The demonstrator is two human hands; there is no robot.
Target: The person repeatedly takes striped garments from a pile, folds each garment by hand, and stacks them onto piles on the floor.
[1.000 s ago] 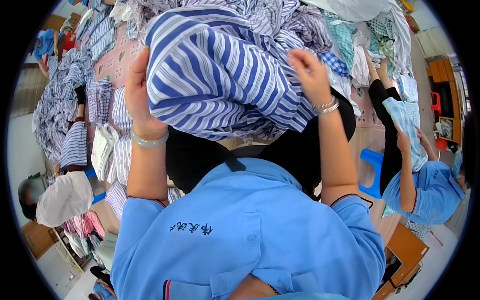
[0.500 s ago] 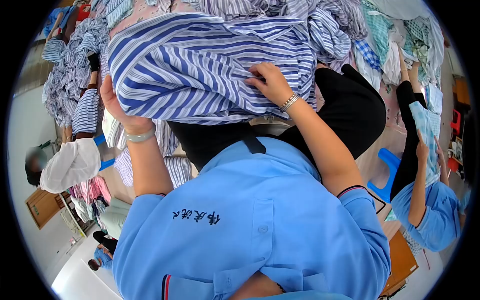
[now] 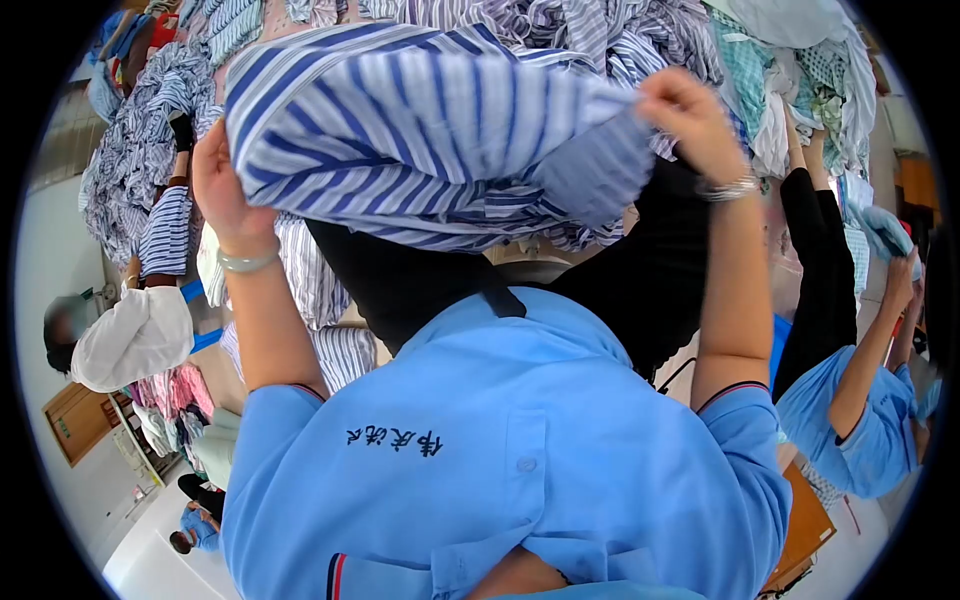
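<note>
A blue-and-white striped shirt (image 3: 400, 150) is spread over my lap, partly folded over itself and blurred by motion on its right side. My left hand (image 3: 232, 190) is closed on the shirt's left edge, with some fingers hidden behind the cloth. At the upper right, my right hand (image 3: 695, 125) pinches a corner of the shirt and holds it raised and stretched to the right. The lifted flap shows the paler inner side of the cloth. Below the shirt are my black-trousered legs (image 3: 650, 270).
Heaps of striped garments (image 3: 140, 150) lie ahead and to the left. Green-checked and white laundry (image 3: 800, 80) is piled at the upper right. Folded striped clothes (image 3: 310, 275) sit beside my left leg. A co-worker in blue (image 3: 850, 420) handles cloth at right; a person in white (image 3: 135, 335) is at left.
My right hand has moved right and upward from the middle of the shirt, pulling a flap of it along. The left hand has stayed at the left edge. The right-hand co-worker's cloth has shifted.
</note>
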